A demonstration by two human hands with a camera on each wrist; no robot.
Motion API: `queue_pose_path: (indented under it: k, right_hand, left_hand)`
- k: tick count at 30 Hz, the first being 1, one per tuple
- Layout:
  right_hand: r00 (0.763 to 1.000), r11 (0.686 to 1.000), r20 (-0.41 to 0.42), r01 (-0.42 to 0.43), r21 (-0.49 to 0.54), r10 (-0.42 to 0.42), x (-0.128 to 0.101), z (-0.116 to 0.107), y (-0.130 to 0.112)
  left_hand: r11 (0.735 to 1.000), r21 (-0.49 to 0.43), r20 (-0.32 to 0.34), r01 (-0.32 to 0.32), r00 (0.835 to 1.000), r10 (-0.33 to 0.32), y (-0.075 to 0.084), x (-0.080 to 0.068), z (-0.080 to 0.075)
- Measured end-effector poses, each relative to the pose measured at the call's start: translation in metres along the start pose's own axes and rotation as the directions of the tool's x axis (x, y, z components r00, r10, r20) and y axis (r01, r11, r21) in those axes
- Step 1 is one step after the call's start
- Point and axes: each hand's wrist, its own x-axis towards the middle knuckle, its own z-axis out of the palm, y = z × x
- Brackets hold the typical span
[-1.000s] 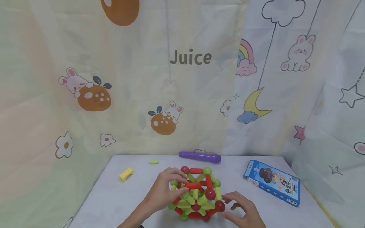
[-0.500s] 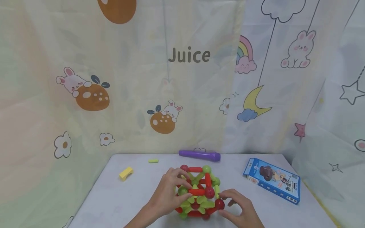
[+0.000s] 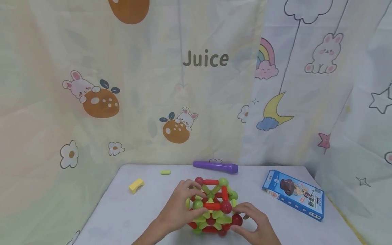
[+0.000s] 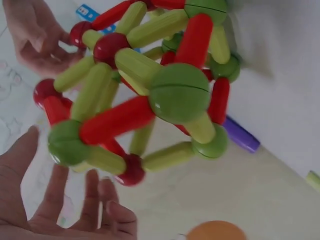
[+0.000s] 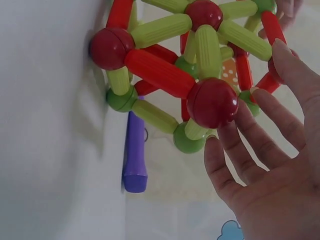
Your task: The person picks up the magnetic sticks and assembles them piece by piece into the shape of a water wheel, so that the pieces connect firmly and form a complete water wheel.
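Nearest to me, at the bottom edge of the head view, my two hands flank the magnetic rod-and-ball structure (image 3: 214,207), a cage of red and green rods joined by red and green balls that stands on the white table (image 3: 122,211), near its front edge. My left hand (image 3: 179,209) lies against the cage's left side; on the left wrist camera its fingers (image 4: 75,200) are spread and nearly straight just beside a green ball and a red ball low on the frame, and I cannot tell whether they touch. They curl round nothing. My right hand (image 3: 254,221) sits at the lower right corner of the cage; the right wrist camera shows its fingers (image 5: 250,135) extended, the tips against or just beside a red ball (image 5: 212,102) at one corner, so this hand is also relaxed, not clamped on any rod.

Farther back on the left, a small yellow arched block (image 3: 136,185) lies on the table, well apart from the cage. To the right, a blue card box (image 3: 292,194) with a printed picture lies flat. Beyond these, near the table's far edge, a short light-green rod (image 3: 165,172) lies loose, and a purple stick (image 3: 215,166) lies lengthwise. Behind the table hangs a pale curtain (image 3: 196,85) printed with rabbits, oranges, clouds and the word "Juice".
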Motion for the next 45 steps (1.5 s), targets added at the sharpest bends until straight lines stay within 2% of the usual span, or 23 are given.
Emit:
queue_pose_path:
  k: [2,4,6,8,11,14,16,21,25,28,32,35,38,41,43,45]
  right_hand:
    - [0.999,0.999,-0.009,-0.032,-0.015,0.032,-0.001,-0.001,0.001]
    - [0.998,0.998,-0.021,-0.061,-0.031,0.06,-0.002,-0.003,0.002]
    - [0.996,0.996,-0.035,-0.08,-0.044,0.079,-0.004,-0.004,0.005]
    - [0.995,0.995,-0.045,-0.093,-0.042,0.091,-0.005,-0.005,0.007]
    - [0.996,0.997,-0.048,-0.073,-0.039,0.071,-0.007,-0.003,0.011]
    - [0.999,0.999,-0.043,-0.033,-0.032,0.031,-0.01,0.0,0.014]
    - [0.999,1.0,-0.039,0.0,-0.022,-0.001,-0.012,0.004,0.015]
    - [0.995,0.996,-0.041,0.087,0.009,-0.087,-0.015,0.013,0.015]
    - [0.989,0.99,-0.052,0.138,0.012,-0.138,-0.015,0.015,0.015]
    - [0.989,0.99,-0.061,0.138,-0.002,-0.138,-0.015,0.013,0.014]
    - [0.993,0.995,-0.076,0.093,-0.027,-0.095,-0.016,0.01,0.013]
    - [0.994,0.997,-0.089,0.052,-0.05,-0.056,-0.017,0.008,0.013]
    - [0.993,0.997,-0.113,0.02,-0.075,-0.028,-0.019,0.006,0.013]
    - [0.989,0.995,-0.146,-0.013,-0.096,-0.001,-0.02,0.004,0.013]
    - [0.987,0.995,-0.156,-0.035,-0.096,0.02,-0.021,0.004,0.013]
    - [0.987,0.994,-0.159,-0.053,-0.092,0.038,-0.021,0.004,0.013]
  left_hand:
    - [0.997,-0.067,-0.036,0.049,0.998,-0.051,-0.016,0.003,-0.005]
    - [0.989,-0.105,-0.1,0.106,0.988,-0.116,-0.042,0.009,-0.011]
    - [0.979,-0.112,-0.181,0.172,0.965,-0.19,-0.076,0.017,-0.016]
    - [0.966,-0.092,-0.245,0.24,0.935,-0.256,-0.114,0.025,-0.02]
    - [0.941,-0.035,-0.296,0.336,0.896,-0.331,-0.169,0.032,-0.024]
    - [0.916,0.05,-0.269,0.397,0.889,-0.371,-0.204,0.035,-0.028]
    - [0.903,0.143,-0.243,0.404,0.899,-0.364,-0.217,0.035,-0.032]
    - [0.85,0.355,-0.223,0.389,0.918,-0.327,-0.232,0.032,-0.039]
    - [0.816,0.425,-0.204,0.39,0.92,-0.333,-0.24,0.027,-0.041]
    - [0.811,0.447,-0.152,0.379,0.925,-0.349,-0.234,0.025,-0.042]
    - [0.848,0.408,-0.065,0.338,0.938,-0.342,-0.213,0.016,-0.04]
    - [0.884,0.367,0.003,0.291,0.95,-0.314,-0.194,0.003,-0.033]
    - [0.914,0.33,0.094,0.238,0.955,-0.283,-0.177,-0.012,-0.022]
    - [0.938,0.261,0.207,0.227,0.936,-0.284,-0.167,-0.027,-0.006]
    - [0.95,0.183,0.269,0.253,0.917,-0.296,-0.163,-0.04,0.007]
    - [0.951,0.094,0.325,0.296,0.893,-0.31,-0.167,-0.054,0.023]
